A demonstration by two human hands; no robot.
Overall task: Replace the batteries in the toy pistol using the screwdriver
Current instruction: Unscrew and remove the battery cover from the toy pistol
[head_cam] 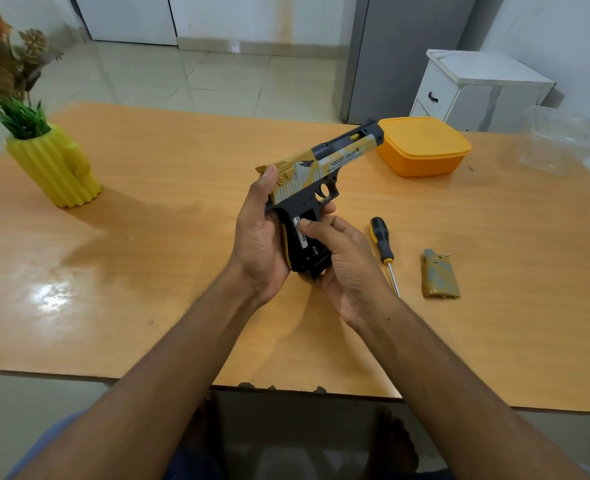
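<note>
My left hand (257, 237) grips the back of the yellow, white and black toy pistol (324, 168), held above the table with its barrel pointing up and right. The grip's side is uncovered, and a white-labelled battery (299, 233) sits in the black compartment. My right hand (343, 261) wraps the front of the grip, its thumb pressing on that battery. The black and yellow screwdriver (383, 249) lies on the table just right of my right hand. The removed tan grip cover (439, 275) lies further right.
An orange lidded box (425, 147) stands behind the pistol's muzzle. A clear plastic container (560, 143) is at the far right. A yellow ribbed vase (54, 168) with plants stands at the left. The wooden table (148, 237) ends near my body.
</note>
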